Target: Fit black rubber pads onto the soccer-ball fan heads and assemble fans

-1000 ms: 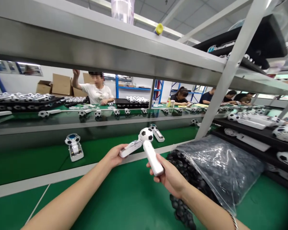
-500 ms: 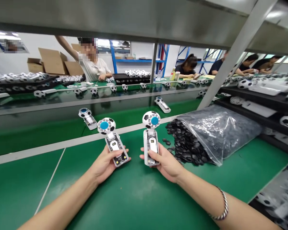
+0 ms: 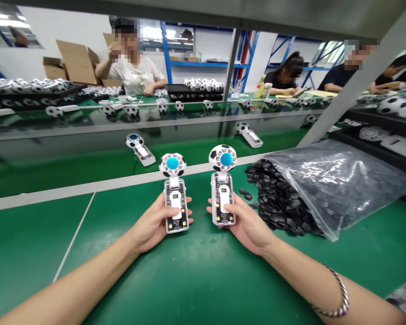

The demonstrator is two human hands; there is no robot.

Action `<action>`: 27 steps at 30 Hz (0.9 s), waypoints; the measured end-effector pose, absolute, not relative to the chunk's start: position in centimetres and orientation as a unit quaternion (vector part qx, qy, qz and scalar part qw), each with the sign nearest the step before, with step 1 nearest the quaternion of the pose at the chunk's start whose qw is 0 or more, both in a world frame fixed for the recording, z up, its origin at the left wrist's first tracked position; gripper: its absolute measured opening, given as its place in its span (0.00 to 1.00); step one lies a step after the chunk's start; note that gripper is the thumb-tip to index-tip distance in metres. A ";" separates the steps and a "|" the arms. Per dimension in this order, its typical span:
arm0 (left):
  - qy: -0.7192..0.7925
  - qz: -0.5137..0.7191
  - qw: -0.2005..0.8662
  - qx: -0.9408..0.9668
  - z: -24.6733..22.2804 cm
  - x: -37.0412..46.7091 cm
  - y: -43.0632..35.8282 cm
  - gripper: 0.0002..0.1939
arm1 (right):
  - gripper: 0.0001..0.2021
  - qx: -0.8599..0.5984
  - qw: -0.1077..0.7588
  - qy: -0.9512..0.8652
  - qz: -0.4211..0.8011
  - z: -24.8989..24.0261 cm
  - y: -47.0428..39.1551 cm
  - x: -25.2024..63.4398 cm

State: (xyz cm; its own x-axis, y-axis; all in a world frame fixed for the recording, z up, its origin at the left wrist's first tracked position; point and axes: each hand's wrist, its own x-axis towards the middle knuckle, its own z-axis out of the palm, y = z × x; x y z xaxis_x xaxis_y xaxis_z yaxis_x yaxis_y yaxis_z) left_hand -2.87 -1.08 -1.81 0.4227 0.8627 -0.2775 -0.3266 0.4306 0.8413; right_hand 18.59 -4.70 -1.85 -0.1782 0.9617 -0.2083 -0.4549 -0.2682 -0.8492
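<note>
My left hand (image 3: 153,224) is closed round a handheld fan (image 3: 176,212) with a football-patterned head and a blue centre. Its thumb lies on the white slider of the clear case, which shows a dark circuit board. A second, matching fan (image 3: 223,198) is in my right hand (image 3: 253,223), thumb also on the white part. Both fans stand nearly upright, side by side and apart, above the green table (image 3: 203,275). Parts of my fingers are hidden behind the cases.
Beyond the table edge, two similar fans (image 3: 145,155) (image 3: 252,136) lie on the green conveyor (image 3: 192,146). To the right, a clear plastic bag (image 3: 345,185) spills black pieces (image 3: 280,203). A slanted metal post (image 3: 345,95) and trays stand at right. Co-workers sit across the line.
The view has shifted. The left fan has turned from a slant to nearly upright, and both fans now face me more squarely. Across the line, a co-worker's raised arm has come down towards the head.
</note>
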 end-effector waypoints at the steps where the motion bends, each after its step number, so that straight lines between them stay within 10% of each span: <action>1: 0.364 0.386 0.766 0.364 -1.8 -2.8 -1.0 0.24 | 0.22 -0.392 0.507 -0.325 0.696 -1.8 -4.7 18.6; 27: 0.368 0.368 0.756 0.397 -1.8 -3.0 -1.0 0.24 | 0.22 -0.386 0.500 -0.347 0.693 -1.8 -4.7 18.6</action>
